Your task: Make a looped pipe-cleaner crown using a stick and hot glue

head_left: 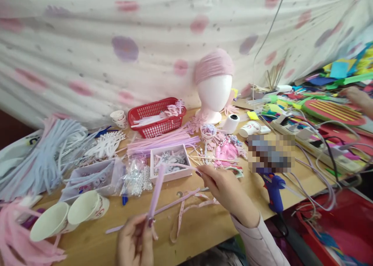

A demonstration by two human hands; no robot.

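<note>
My left hand, low in the middle, pinches a lilac pipe cleaner that stands upright from its fingertips. At its top the fuzzy stem bends over, and a thin pale length runs right to my right hand, whose thumb and fingers are closed on that end. Below my hands another lilac stem lies slantwise on the table, beside a pink measuring tape. Just behind the held piece is a white box of beads and small ornaments. The left fingers partly hide the lower end.
A glue gun and a power strip with cables lie right. Behind are a red basket and a foam head in a pink cover. Paper cups and pipe-cleaner bundles sit left. Another person's hand shows far right.
</note>
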